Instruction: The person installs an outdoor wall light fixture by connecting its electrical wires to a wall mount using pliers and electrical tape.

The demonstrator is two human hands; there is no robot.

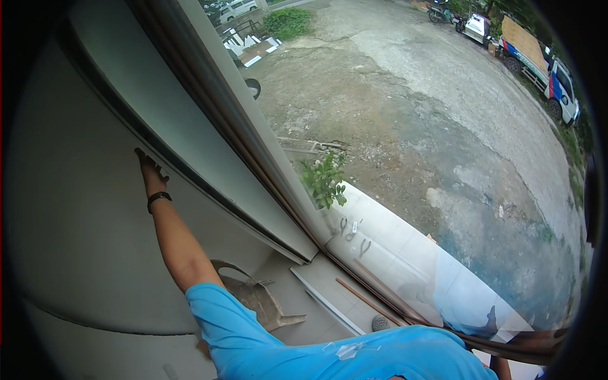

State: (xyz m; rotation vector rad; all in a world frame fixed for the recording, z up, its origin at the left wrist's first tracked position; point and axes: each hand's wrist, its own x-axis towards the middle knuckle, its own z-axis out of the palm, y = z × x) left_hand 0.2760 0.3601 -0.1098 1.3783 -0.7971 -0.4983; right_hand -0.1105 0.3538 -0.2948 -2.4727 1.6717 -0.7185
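Note:
My left hand (152,171) is at the end of my outstretched arm, with a dark band (159,198) on the wrist. Its thumb and fingers are apart against a large pale panel (82,190), close to the dark strip (126,118) along the panel's edge. I see nothing held in it. Right of that strip stands a tall pale panel (142,76) beside a brown metal frame (209,107). At the lower right only a bit of my right arm (500,366) shows, and the hand itself is out of sight.
Below my arm lies a brownish dustpan-like object (263,304). Long strips (329,303) lie on the tiled floor by the frame's bottom rail. Plier-like tools (365,247) rest on the pale ledge (392,237), near a leafy plant (323,180). Outside, a truck (538,69) stands beyond rough concrete.

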